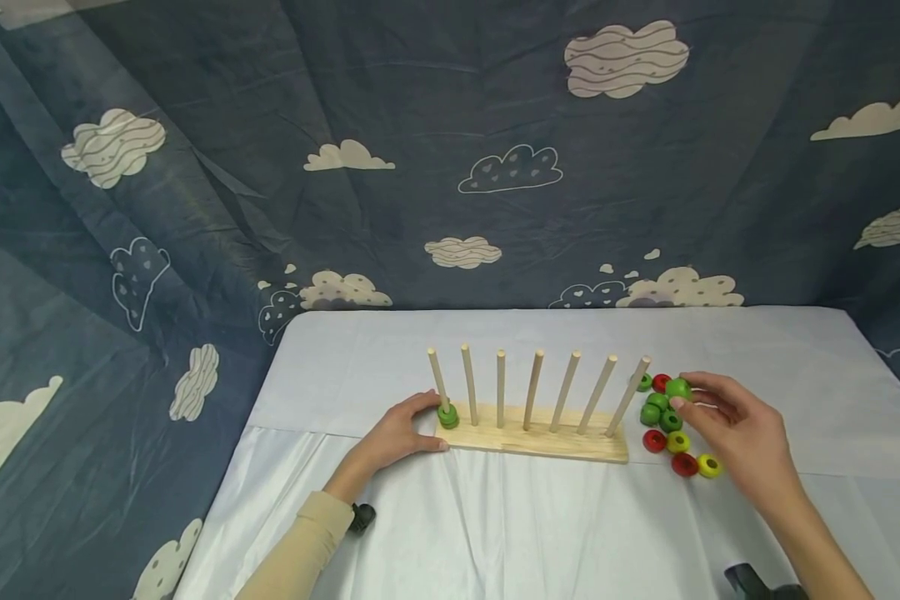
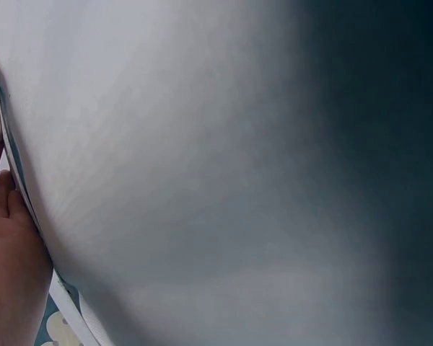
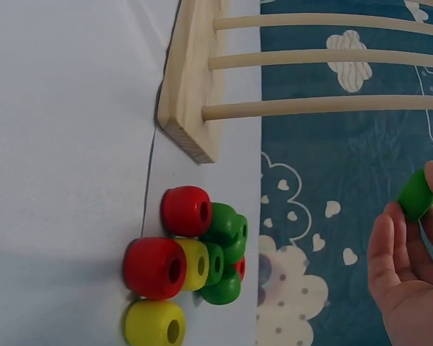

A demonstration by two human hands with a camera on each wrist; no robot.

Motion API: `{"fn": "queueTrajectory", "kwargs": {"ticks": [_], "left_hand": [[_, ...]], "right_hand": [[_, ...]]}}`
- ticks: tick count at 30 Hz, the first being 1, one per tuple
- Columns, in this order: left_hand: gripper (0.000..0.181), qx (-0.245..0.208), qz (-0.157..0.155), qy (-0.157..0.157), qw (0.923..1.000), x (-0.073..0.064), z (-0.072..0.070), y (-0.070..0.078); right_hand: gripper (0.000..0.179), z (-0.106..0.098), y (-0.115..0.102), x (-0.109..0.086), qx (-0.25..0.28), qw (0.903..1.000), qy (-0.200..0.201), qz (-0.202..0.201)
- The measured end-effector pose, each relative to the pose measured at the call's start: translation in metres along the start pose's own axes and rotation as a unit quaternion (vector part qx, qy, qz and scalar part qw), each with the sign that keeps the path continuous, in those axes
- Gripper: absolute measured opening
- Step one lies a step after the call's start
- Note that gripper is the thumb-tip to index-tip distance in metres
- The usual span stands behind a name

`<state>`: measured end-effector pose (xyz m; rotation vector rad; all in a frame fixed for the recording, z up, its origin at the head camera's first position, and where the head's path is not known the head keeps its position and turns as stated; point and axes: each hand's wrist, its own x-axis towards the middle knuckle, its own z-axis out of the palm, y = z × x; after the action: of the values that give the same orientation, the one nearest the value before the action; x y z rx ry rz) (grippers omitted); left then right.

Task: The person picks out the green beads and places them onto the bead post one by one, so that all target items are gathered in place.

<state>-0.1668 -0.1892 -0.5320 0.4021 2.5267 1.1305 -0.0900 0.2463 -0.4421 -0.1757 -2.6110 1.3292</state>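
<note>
A wooden peg board (image 1: 540,443) with several upright dowels stands on the white-covered table. My left hand (image 1: 399,433) holds its left end, thumb at the front corner and fingers by the back. One green bead (image 1: 447,417) sits at the bottom of the leftmost dowel. Over to the right, my right hand (image 1: 750,433) pinches another green bead (image 3: 416,196) between thumb and fingers, raised above the table in the right wrist view. Below it lie loose red (image 3: 186,211), yellow (image 3: 156,322) and green beads (image 3: 221,287), their holes showing.
The white cloth (image 1: 540,517) covers the table and has folds near the front. Behind it hangs a dark blue curtain (image 1: 420,100) with cloud prints. A black wrist device (image 1: 362,518) shows beside the left sleeve. Mostly blurred pale surface fills the left wrist view.
</note>
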Motion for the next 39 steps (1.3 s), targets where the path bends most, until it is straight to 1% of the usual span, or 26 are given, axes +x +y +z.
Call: {"fn": "queueTrajectory", "kwargs": {"ticks": [9,14,20,27,32,39], "left_hand": [[0.078,-0.003,0.007,-0.001,1.0000,0.000,-0.001,0.001],[0.079,-0.001,0.006,-0.003,1.0000,0.000,-0.001,0.002],[0.077,-0.005,0.007,-0.001,1.0000,-0.001,-0.001,0.004],[0.076,-0.005,0.008,-0.002,1.0000,-0.001,-0.001,0.004],[0.076,-0.005,0.007,-0.002,1.0000,-0.001,-0.002,0.004],[0.076,-0.005,0.002,-0.004,1.0000,-0.001,-0.002,0.005]], "right_hand": [[0.043,-0.002,-0.006,0.006,0.017,0.9983,0.039,-0.039],[0.044,-0.006,-0.013,0.010,0.023,0.9972,0.054,-0.046],[0.044,-0.010,-0.024,0.014,0.025,0.9963,0.057,-0.060],[0.044,-0.015,-0.039,0.017,0.036,0.9926,0.060,-0.099],[0.044,-0.017,-0.050,0.020,0.044,0.9896,0.054,-0.126],[0.047,-0.020,-0.068,0.027,0.047,0.9854,0.049,-0.156]]}}
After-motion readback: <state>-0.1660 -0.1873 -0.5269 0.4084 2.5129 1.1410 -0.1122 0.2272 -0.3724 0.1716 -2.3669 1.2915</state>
